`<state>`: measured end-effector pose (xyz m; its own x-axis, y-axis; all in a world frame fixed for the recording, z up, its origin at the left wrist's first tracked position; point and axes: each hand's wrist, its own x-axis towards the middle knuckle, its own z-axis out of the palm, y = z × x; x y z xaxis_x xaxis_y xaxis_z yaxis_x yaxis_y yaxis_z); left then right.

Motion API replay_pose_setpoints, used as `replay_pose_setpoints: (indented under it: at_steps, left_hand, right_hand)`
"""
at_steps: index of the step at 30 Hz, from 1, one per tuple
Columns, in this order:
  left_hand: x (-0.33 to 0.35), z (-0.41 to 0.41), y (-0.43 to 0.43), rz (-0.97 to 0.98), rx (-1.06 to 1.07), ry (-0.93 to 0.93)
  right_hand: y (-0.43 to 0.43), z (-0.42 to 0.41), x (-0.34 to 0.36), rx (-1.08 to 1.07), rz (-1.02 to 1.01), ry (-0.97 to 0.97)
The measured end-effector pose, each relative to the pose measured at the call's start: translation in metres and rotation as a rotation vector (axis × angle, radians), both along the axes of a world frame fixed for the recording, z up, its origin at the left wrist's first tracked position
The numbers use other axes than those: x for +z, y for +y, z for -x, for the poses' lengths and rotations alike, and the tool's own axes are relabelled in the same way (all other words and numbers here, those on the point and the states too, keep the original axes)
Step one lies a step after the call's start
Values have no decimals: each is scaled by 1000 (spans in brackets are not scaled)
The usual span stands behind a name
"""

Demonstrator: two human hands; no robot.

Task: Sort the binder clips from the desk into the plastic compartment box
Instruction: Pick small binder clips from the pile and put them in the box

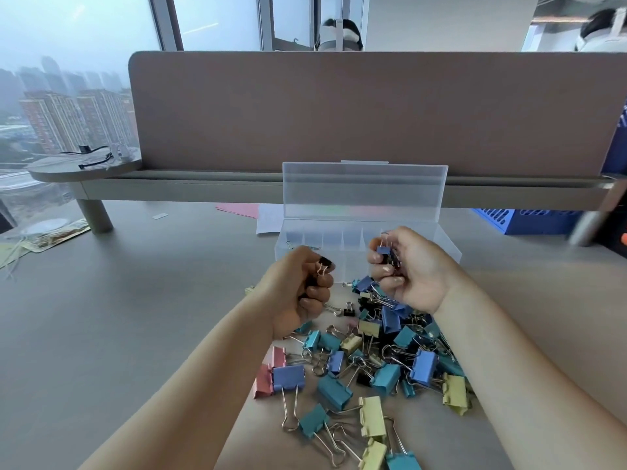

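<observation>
Gripping black clips (325, 266) in left fingers (319, 295), blue and black ones in right fingers (390, 281), just short of open box (444, 247), over pile (373, 361) on table (101, 334). Next: reach forward, drop by kind into compartments.

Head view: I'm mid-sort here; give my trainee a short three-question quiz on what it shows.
1. True or false: the compartment box has its lid standing open.
2. The left hand grips small clips of which colour? A pink, B black, C yellow.
3. Fill in: the small blue clip is pinched by the ___ hand.
Key: 1 true; 2 B; 3 right hand.
</observation>
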<state>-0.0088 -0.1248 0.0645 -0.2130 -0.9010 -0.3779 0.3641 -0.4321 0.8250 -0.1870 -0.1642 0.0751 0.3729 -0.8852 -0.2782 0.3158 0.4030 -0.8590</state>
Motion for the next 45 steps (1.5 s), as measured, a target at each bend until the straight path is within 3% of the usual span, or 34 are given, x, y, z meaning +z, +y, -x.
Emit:
replay_pose_setpoints:
  at_steps: [3, 5, 8, 11, 13, 19, 25, 29, 35, 45]
  left_hand:
    - [-3, -4, -1, -63, -16, 155]
    - [-4, -3, -2, -66, -22, 148]
    - [-7, -2, -2, -14, 12, -30]
    - [-10, -1, -2, 124, 53, -206]
    - [-11, 0, -2, 203, 73, -351]
    - [-16, 9, -4, 451, 60, -964]
    - [-29, 3, -5, 606, 1, -1153]
    - [-33, 2, -6, 618, -3, -1256]
    - [-29, 0, -4, 649, 28, -1443]
    - [-32, 0, -5, 656, 43, -1495]
  right_hand:
    - [1, 1, -2, 16, -89, -110]
    - [2, -1, -1, 18, -61, -55]
    - [6, -2, 0, 49, 169, 281]
    - [15, -3, 7, 175, 517, 849]
    - [18, -6, 7, 247, 649, 1123]
    - [20, -19, 0, 413, 702, 1469]
    - [26, -27, -1, 438, 757, 1624]
    - [20, -29, -11, 339, 827, 1680]
    - [12, -19, -11, 225, 829, 1586]
    - [17, -29, -19, 211, 838, 1667]
